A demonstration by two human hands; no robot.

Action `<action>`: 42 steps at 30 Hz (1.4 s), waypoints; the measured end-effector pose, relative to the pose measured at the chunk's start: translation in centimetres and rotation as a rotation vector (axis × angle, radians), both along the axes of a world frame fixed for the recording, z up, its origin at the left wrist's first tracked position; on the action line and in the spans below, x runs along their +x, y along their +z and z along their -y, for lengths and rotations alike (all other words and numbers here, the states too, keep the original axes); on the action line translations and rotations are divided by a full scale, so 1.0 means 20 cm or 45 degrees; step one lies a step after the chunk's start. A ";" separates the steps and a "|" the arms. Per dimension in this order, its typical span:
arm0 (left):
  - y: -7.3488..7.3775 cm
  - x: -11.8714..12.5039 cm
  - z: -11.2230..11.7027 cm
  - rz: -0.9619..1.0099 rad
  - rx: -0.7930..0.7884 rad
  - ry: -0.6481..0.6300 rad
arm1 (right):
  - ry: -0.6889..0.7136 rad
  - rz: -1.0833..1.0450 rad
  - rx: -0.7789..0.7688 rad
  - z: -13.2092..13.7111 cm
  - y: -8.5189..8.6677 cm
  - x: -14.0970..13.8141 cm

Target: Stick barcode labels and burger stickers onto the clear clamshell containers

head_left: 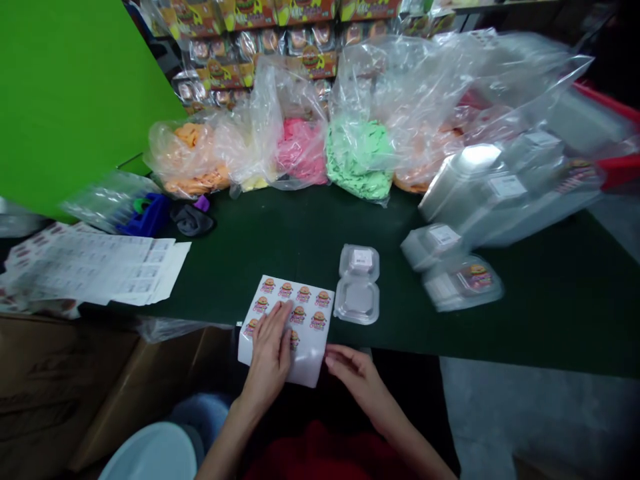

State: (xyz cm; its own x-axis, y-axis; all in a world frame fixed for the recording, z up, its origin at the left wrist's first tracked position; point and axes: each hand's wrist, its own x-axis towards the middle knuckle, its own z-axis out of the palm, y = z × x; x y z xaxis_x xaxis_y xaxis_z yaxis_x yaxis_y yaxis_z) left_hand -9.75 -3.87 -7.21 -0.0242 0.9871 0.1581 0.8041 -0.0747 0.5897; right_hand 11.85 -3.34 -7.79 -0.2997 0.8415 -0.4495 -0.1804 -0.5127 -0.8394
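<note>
A white sheet of burger stickers lies at the table's front edge, its lower part hanging over and bare of stickers. My left hand rests flat on it, fingers stretched out over the printed rows. At the sheet's right edge, the thumb and forefinger of my right hand are pinched together on the border; whether a loose sticker is between them is too small to see. Just beyond the sheet, to the right, stands an opened clear plastic clamshell box with a white label in its upper half.
Closed clear boxes and a stack of packaging are on the right. Bags of orange, pink and green pieces line the back. Label sheets, a blue tape dispenser and a dark pouch lie left.
</note>
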 end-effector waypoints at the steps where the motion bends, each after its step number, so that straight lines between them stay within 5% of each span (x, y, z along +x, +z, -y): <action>1: 0.01 0.00 0.02 0.012 -0.009 -0.008 | -0.013 -0.017 -0.020 -0.01 0.01 -0.03; 7: 0.11 -0.01 -0.01 0.127 0.087 0.044 | -0.024 0.071 0.081 -0.12 0.12 -0.16; 12: 0.24 -0.01 -0.13 0.011 0.197 -0.245 | 0.019 0.209 0.392 -0.23 0.17 -0.20; 19: 0.29 -0.02 -0.28 -0.118 0.152 -0.432 | 0.112 0.372 0.644 -0.31 0.17 -0.19; 22: 0.28 -0.02 -0.30 0.063 0.098 -0.302 | 0.069 0.371 0.536 -0.31 0.15 -0.21; 29: 0.10 -0.07 -0.40 0.943 -0.184 0.476 | -0.081 0.254 0.278 -0.31 0.10 -0.36; 34: 0.10 -0.05 -0.39 0.835 0.125 0.654 | 0.029 0.262 0.299 -0.32 0.13 -0.34; 38: 0.16 0.05 -0.27 0.338 0.525 0.385 | 0.031 0.421 0.458 -0.26 0.23 -0.23; 42: 0.17 0.16 -0.14 0.087 0.642 -0.036 | -0.056 0.204 0.356 -0.22 0.29 -0.19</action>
State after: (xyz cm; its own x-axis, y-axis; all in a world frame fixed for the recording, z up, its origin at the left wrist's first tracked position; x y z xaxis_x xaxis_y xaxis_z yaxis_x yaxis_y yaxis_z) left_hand -6.46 -1.03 -3.74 -0.0254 0.7887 0.6142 0.7585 -0.3850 0.5257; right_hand 8.12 1.15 -1.95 -0.2047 0.9496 -0.2374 -0.0514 -0.2526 -0.9662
